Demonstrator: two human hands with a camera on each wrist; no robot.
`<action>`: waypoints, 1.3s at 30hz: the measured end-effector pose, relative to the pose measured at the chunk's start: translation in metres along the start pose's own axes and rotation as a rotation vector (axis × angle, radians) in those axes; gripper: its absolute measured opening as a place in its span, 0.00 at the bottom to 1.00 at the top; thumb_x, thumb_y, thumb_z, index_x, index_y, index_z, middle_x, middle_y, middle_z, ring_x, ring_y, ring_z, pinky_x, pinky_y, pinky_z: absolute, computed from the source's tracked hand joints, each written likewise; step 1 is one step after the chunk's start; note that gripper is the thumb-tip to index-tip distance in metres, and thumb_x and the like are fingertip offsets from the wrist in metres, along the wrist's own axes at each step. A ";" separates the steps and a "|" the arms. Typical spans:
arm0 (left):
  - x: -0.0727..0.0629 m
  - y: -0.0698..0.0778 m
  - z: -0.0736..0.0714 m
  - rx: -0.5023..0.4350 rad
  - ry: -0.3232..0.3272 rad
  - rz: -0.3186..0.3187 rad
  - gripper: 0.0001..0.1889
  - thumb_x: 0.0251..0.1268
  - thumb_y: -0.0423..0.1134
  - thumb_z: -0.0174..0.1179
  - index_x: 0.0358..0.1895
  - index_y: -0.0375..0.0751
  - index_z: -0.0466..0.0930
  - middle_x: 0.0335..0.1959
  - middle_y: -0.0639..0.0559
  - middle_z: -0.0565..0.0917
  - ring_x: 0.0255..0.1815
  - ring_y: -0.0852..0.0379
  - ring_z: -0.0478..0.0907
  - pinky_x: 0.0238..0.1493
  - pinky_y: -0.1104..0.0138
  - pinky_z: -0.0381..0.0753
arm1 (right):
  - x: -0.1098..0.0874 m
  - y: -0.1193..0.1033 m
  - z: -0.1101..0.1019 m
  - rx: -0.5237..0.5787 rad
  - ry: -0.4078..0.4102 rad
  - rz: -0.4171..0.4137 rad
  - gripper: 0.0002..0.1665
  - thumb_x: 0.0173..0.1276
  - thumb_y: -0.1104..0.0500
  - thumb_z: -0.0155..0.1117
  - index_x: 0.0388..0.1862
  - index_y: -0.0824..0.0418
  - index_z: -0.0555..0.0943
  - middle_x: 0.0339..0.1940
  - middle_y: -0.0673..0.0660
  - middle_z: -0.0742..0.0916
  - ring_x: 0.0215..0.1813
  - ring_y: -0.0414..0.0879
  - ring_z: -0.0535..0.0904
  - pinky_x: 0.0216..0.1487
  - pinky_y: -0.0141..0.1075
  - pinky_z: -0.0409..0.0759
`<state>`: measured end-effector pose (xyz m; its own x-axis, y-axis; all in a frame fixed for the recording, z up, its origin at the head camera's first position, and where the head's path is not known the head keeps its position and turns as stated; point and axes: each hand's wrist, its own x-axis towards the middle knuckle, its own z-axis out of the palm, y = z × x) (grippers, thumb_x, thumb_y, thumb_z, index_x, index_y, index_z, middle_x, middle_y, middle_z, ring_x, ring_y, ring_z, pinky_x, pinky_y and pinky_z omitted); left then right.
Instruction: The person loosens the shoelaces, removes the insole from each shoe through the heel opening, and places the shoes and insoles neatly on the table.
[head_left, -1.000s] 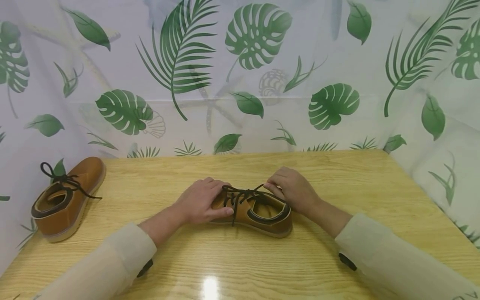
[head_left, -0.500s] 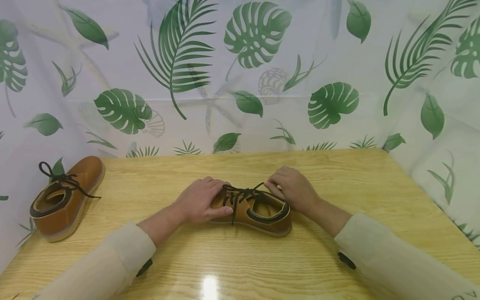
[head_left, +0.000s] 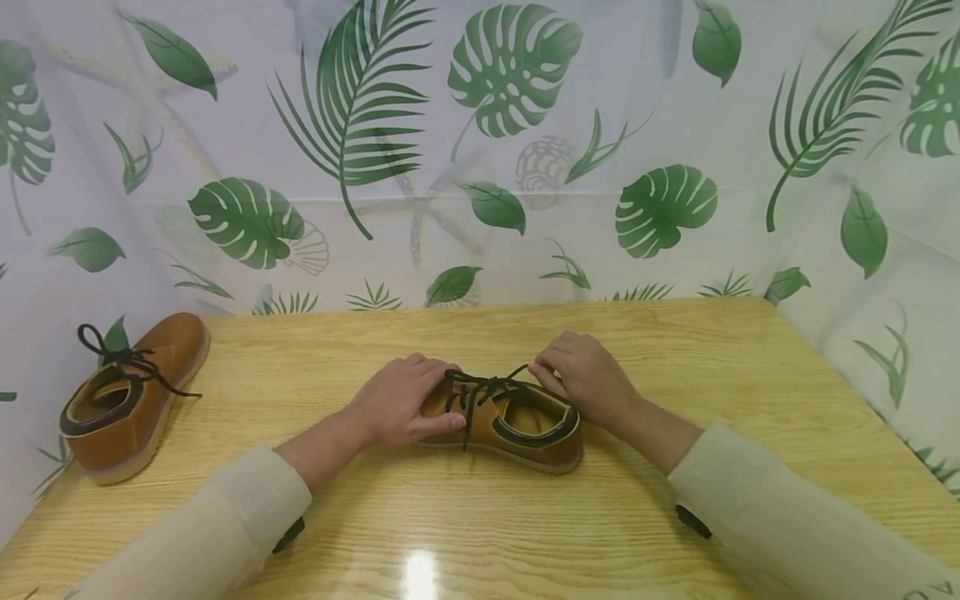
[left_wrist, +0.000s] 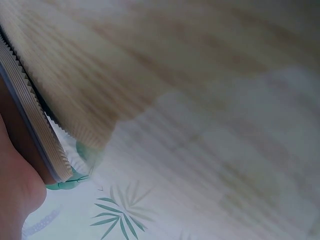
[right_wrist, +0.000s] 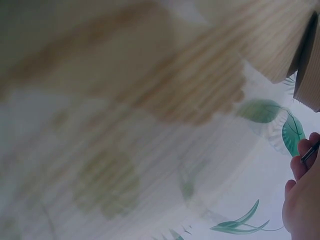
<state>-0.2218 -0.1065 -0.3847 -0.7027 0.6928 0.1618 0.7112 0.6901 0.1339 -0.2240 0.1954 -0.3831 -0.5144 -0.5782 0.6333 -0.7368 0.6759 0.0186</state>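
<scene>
A brown lace-up shoe (head_left: 489,427) lies on the wood-grain table with its toe to the left and its heel to the right. My left hand (head_left: 401,402) grips the toe, thumb on the near side and fingers over the far side, hiding the tip. Above the ankle opening, the dark shoelace (head_left: 491,386) is crossed and looped. My right hand (head_left: 587,377) pinches one lace end beside the heel, and the lace tip (right_wrist: 311,151) shows between the fingers in the right wrist view. The ridged sole (left_wrist: 37,100) appears next to my left hand in the left wrist view.
A second brown shoe (head_left: 142,404), its laces tied in a bow, stands at the table's left edge. Leaf-printed cloth (head_left: 480,167) hangs behind the table (head_left: 480,533) and along both sides. A light glare lies near the front.
</scene>
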 end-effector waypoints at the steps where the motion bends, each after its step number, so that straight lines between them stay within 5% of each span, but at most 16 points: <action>1: 0.001 0.000 -0.001 0.001 0.004 0.002 0.41 0.66 0.73 0.46 0.70 0.45 0.70 0.63 0.48 0.79 0.61 0.49 0.75 0.57 0.53 0.75 | 0.000 0.001 -0.001 -0.006 0.000 0.004 0.09 0.66 0.59 0.67 0.26 0.61 0.85 0.25 0.52 0.87 0.33 0.49 0.83 0.36 0.45 0.81; 13: 0.009 -0.002 -0.011 0.014 0.037 0.028 0.47 0.64 0.80 0.34 0.68 0.45 0.71 0.62 0.48 0.80 0.59 0.49 0.75 0.55 0.54 0.76 | 0.008 0.006 -0.007 -0.049 0.027 0.007 0.10 0.65 0.58 0.67 0.25 0.60 0.85 0.24 0.52 0.86 0.30 0.48 0.81 0.31 0.42 0.78; 16: 0.006 -0.001 -0.008 -0.003 0.068 0.044 0.43 0.66 0.76 0.40 0.67 0.45 0.72 0.60 0.49 0.81 0.57 0.49 0.76 0.55 0.53 0.76 | 0.006 0.002 -0.006 -0.053 0.030 0.020 0.09 0.65 0.59 0.67 0.24 0.59 0.85 0.22 0.51 0.85 0.28 0.47 0.79 0.30 0.41 0.76; 20: -0.007 0.004 0.004 -0.030 0.031 0.043 0.37 0.67 0.70 0.50 0.66 0.45 0.72 0.59 0.50 0.82 0.57 0.50 0.76 0.53 0.54 0.76 | -0.007 -0.007 0.001 -0.048 0.023 -0.013 0.09 0.63 0.60 0.67 0.23 0.58 0.84 0.21 0.49 0.84 0.27 0.45 0.78 0.29 0.40 0.76; 25: -0.010 0.006 0.013 -0.010 0.046 0.004 0.35 0.66 0.68 0.51 0.67 0.47 0.72 0.60 0.51 0.81 0.58 0.52 0.75 0.52 0.57 0.75 | -0.012 -0.009 0.005 -0.048 0.041 -0.011 0.08 0.63 0.60 0.69 0.24 0.59 0.84 0.23 0.50 0.85 0.29 0.46 0.80 0.31 0.41 0.79; 39: 0.000 0.004 0.000 0.005 0.049 0.009 0.37 0.66 0.68 0.52 0.67 0.44 0.72 0.60 0.48 0.81 0.56 0.50 0.76 0.52 0.56 0.76 | -0.001 0.002 -0.001 -0.072 0.050 -0.026 0.09 0.64 0.58 0.69 0.25 0.59 0.85 0.23 0.50 0.86 0.29 0.46 0.80 0.30 0.40 0.78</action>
<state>-0.2195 -0.1036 -0.3841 -0.6945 0.6879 0.2109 0.7172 0.6852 0.1270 -0.2241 0.1975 -0.3831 -0.4716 -0.5737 0.6697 -0.7152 0.6931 0.0901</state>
